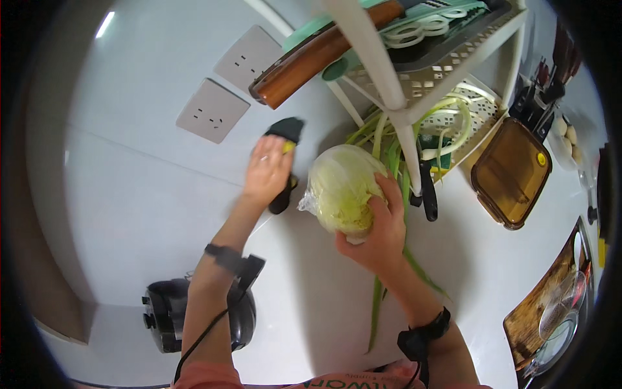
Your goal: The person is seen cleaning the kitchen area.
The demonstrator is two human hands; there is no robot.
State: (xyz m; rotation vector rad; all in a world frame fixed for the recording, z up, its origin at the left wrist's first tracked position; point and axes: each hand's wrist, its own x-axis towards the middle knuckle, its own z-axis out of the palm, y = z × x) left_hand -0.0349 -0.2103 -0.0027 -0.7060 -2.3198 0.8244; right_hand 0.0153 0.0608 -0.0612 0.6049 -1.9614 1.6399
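Observation:
My right hand [384,233] grips a napa cabbage [342,189] in clear plastic film, its fingers around the side and base. The cabbage is tilted, and the film is bunched at its left. My left hand [268,167] lies over a dark object with a yellow patch [285,129], close to the wall. Most of that object is hidden under the hand, so its kind and how firmly it is held are unclear. Long spring onions [406,209] trail across the white counter behind and beside the cabbage.
A white rack [401,104] stands at upper right, with a wooden-handled knife [301,68] jutting out. Below it is a black-handled knife [429,194]. Further right are a brown lidded container [512,172] and a wooden board [527,321]. A black cooker [243,316] sits lower left, near wall sockets [213,111].

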